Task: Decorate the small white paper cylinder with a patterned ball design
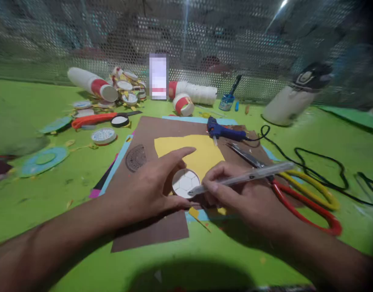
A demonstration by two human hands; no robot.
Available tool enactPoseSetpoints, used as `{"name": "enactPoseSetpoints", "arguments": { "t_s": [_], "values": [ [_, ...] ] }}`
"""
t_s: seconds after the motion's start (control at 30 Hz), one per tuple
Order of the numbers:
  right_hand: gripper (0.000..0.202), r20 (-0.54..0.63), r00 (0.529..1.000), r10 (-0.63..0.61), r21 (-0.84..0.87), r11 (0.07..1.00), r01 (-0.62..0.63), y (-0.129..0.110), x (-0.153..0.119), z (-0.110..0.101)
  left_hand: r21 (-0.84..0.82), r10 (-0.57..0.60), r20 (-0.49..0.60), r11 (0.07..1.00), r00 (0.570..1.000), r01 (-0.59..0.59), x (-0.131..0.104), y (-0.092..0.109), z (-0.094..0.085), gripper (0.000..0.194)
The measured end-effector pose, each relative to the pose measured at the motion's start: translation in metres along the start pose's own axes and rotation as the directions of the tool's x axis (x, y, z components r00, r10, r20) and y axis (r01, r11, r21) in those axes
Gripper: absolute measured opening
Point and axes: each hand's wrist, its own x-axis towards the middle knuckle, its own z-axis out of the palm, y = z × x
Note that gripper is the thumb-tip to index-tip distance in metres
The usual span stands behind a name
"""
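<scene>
My left hand (pixel 150 182) curls around a small round white disc (pixel 183 180), thumb at its near edge and a bent finger at its far side. Its index finger sticks out above the disc. Thin lines in a football pattern of hexagons mark the disc's face. In my right hand (pixel 232 186) is a pale, see-through pen (pixel 253 172), its tip at the disc's lower right. Under both hands lie a yellow sheet (pixel 201 150) and brown sheets (pixel 162 125). Yellow scraps (pixel 194 213) lie close to the disc.
Large scissors (pixel 305 211) with red and yellow handles lie right of my right hand. Behind them rest a blue glue gun (pixel 226 132) and its black cord (pixel 320 156). Paper cups (pixel 198 92), a phone (pixel 158 77), a paint jar (pixel 226 102) and a bottle (pixel 290 101) line the back.
</scene>
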Motion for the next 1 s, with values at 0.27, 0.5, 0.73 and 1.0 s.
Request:
{"name": "enactPoseSetpoints", "arguments": {
  "t_s": [0.27,0.5,0.73,1.0],
  "values": [
    [0.008,-0.010,1.000,0.024,-0.003,1.000,-0.024,0.0034,-0.0019,0.0001,0.022,-0.018,-0.004,1.000,1.000,0.018,-0.0007,0.0002,-0.0002,0.091],
    [0.009,-0.005,1.000,0.029,0.013,0.999,-0.029,0.0041,-0.0004,0.0006,0.037,0.011,-0.018,0.999,1.000,-0.011,-0.0008,-0.0017,0.0010,0.093],
    [0.010,0.001,0.999,0.034,0.028,0.999,-0.034,0.0039,0.0007,0.0010,0.057,0.013,-0.023,0.998,1.000,-0.012,-0.0013,-0.0005,0.0006,0.092],
    [0.009,-0.007,0.999,0.036,0.039,0.999,-0.036,0.0045,0.0004,0.0018,0.055,0.026,-0.029,0.998,0.999,-0.025,-0.0001,-0.0024,0.0013,0.092]
  ]
}}
